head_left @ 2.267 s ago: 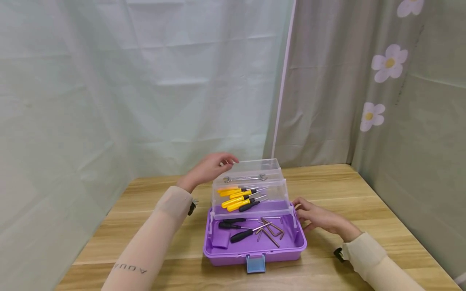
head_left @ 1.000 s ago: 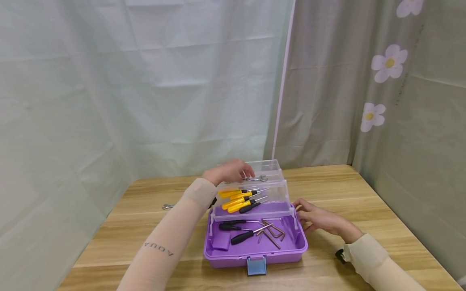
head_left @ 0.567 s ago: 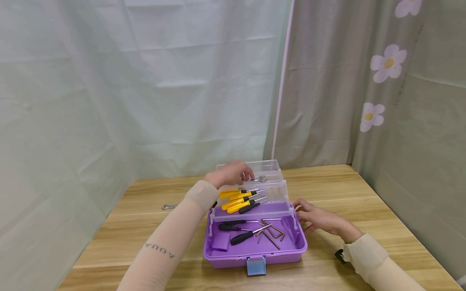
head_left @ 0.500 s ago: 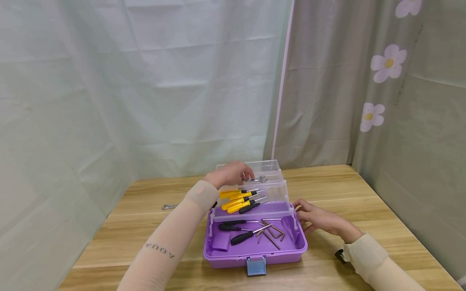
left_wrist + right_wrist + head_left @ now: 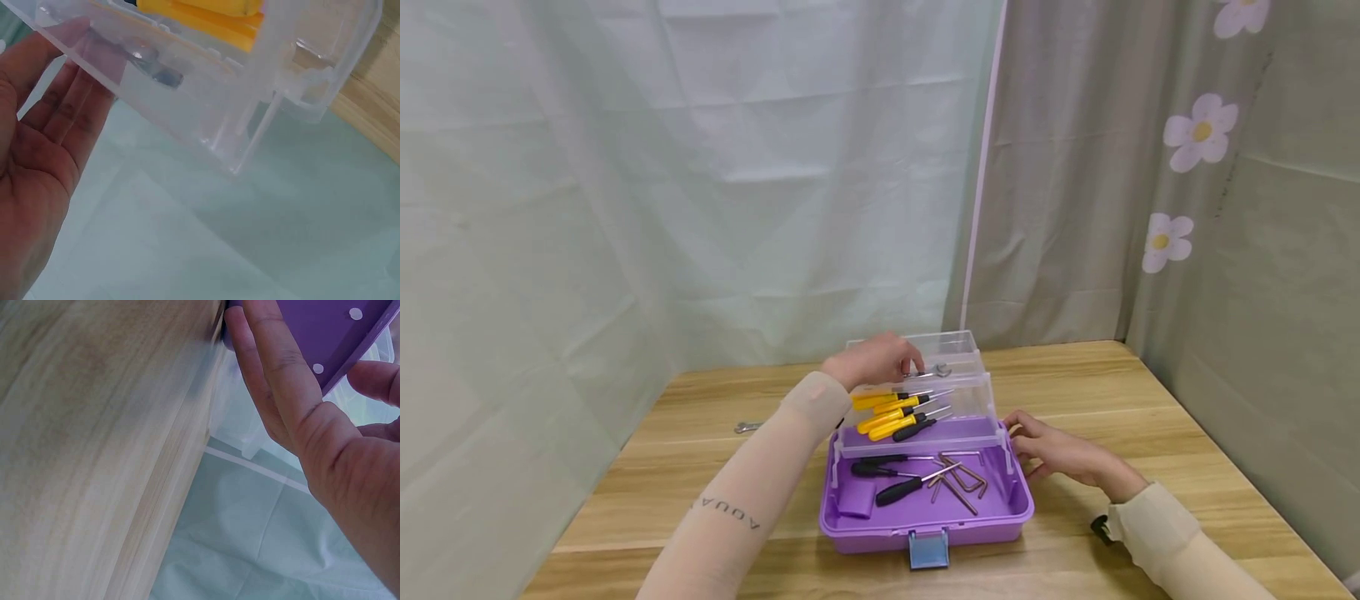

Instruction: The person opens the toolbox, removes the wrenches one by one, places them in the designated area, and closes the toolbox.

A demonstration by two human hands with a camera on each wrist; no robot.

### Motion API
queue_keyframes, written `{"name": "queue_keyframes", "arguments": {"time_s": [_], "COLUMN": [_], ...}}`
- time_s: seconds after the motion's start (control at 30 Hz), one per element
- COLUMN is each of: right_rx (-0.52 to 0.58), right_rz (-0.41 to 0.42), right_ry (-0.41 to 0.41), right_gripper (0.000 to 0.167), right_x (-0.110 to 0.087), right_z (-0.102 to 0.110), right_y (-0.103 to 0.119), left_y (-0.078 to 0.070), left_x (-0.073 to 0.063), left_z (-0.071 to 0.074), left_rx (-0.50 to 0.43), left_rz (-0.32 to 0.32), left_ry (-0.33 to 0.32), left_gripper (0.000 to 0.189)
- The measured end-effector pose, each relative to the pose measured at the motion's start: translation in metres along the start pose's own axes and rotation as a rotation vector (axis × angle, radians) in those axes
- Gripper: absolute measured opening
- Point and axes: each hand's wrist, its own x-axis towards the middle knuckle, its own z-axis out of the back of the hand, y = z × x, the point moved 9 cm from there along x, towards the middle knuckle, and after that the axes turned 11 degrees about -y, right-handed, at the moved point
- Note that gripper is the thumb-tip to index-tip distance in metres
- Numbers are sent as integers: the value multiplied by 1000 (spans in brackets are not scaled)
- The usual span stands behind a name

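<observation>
Left grip (image 5: 880, 360), a bare hand, bends its fingers down into the clear plastic upper tray (image 5: 951, 343), at a silver metal open-ended wrench (image 5: 942, 370); whether they pinch it or only touch it, I cannot tell. Right grip (image 5: 1052, 447) holds nothing, its fingers loosely extended along the right side of the open purple plastic toolbox (image 5: 985, 530), seemingly to steady it. The step in hand looks like handling the wrench at that far tray, though taking it out and laying it in would look alike here; the next move calls for a sure pinch or a clean release, without knocking the thin tray wall. Just nearer, the clear plastic lower tray (image 5: 917, 446) carries yellow-handled screwdrivers (image 5: 891, 427), and the purple base below holds black-handled screwdrivers (image 5: 897, 490) and bronze-coloured hex keys (image 5: 958, 494). To the left, on the wood-grain worktop (image 5: 1067, 375), lies a second silver metal wrench (image 5: 747, 427), mostly hidden by the left forearm. Fingers cover the first wrench's left part; the left wrist view shows only a blurred metal end through frosted plastic, and a right fingertip runs out of the right wrist view's top.
</observation>
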Motion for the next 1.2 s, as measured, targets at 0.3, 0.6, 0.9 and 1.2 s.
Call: {"name": "queue_keyframes", "arguments": {"time_s": [0.3, 0.6, 0.9, 1.2], "right_rx": [-4, -7, -8, -11], "right_rz": [-1, -6, 1, 4], "right_ry": [3, 0, 2, 6], "right_gripper": [37, 38, 36, 38], "right_x": [-1, -1, 1, 0], "right_z": [-1, -2, -2, -2], "right_y": [-1, 1, 1, 1], "left_y": [0, 2, 3, 5], "left_x": [-1, 0, 0, -5], "left_z": [0, 2, 5, 10], "left_rx": [25, 64, 68, 18], "left_rz": [-11, 32, 26, 59], "left_ry": [-19, -68, -125, -132], "left_gripper": [33, 31, 33, 40]}}
